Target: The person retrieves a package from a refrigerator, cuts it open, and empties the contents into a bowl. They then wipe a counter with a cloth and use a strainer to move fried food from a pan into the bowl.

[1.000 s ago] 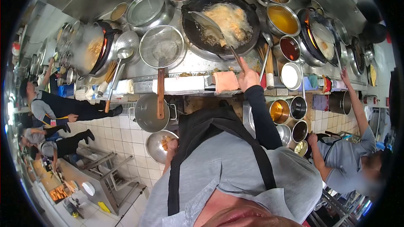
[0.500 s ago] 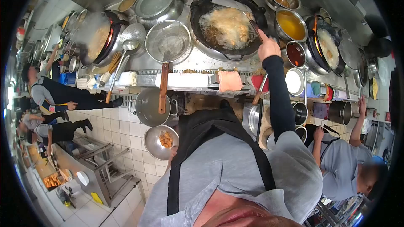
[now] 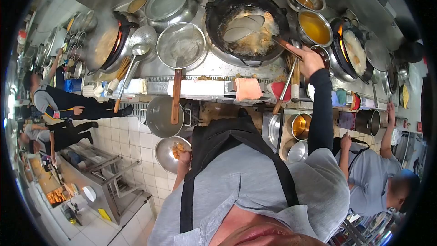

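My right hand [image 3: 312,61] is closed around the wooden handle [image 3: 288,47] of a wok spatula. Its broad metal blade [image 3: 240,28] dips into a black wok [image 3: 214,20], where pale golden food [image 3: 268,29] bubbles in oil. On the lower left, my left hand [image 3: 184,157] reaches over the rim of a metal bowl [image 3: 165,161]. Its fingers curl on orange-brown food pieces [image 3: 177,149] inside, and the fingertips are partly hidden.
A round strainer [image 3: 182,43] rests left of the wok, its handle jutting over the counter edge. Oil bowls [image 3: 315,27] stand at the right. A flaming wok [image 3: 109,41] steams at far left, another [image 3: 355,52] at right. A co-worker [image 3: 373,180] stands to my right.
My right hand has moved right and slightly toward me, drawing the spatula blade from the wok's far rim into its middle. My left hand has moved from the bowl's edge onto the food pieces.
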`<act>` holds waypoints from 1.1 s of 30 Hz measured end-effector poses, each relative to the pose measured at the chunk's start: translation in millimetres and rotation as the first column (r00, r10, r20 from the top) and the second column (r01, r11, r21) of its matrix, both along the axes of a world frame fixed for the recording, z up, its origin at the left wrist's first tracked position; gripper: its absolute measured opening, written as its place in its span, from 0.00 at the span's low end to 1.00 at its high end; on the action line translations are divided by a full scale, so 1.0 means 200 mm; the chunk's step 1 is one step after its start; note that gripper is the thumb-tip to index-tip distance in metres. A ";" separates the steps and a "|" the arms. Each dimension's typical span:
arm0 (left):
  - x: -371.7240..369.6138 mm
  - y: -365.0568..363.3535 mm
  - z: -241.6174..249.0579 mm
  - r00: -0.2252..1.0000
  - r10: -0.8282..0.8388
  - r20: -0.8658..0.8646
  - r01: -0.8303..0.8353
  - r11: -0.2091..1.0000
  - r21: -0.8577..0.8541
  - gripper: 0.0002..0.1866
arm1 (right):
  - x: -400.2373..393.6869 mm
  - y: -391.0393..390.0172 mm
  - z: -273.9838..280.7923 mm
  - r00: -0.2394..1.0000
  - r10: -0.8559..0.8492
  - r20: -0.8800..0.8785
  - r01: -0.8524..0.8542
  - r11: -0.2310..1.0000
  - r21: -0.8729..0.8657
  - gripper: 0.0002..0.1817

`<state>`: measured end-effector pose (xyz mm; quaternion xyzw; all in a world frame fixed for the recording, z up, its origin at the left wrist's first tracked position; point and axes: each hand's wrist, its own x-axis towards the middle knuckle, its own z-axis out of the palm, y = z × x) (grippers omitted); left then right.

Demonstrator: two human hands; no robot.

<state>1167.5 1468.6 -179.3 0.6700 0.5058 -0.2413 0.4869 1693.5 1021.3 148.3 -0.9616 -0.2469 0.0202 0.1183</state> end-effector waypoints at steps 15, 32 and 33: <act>0.05 0.08 -0.05 0.998 0.009 0.065 -0.008 1.000 -0.018 0.10 | -0.03 0.30 -0.38 0.861 -0.256 -0.438 0.503 0.552 0.665 0.31; -0.16 0.12 -0.12 0.959 -0.236 0.155 0.223 0.970 0.098 0.09 | -0.34 -0.01 -0.64 0.668 -0.383 -0.638 0.739 0.435 0.514 0.31; -0.14 0.12 -0.11 0.970 -0.207 0.124 0.200 0.977 0.067 0.09 | -0.39 0.02 -0.53 0.557 -0.261 -0.789 0.825 0.288 0.487 0.31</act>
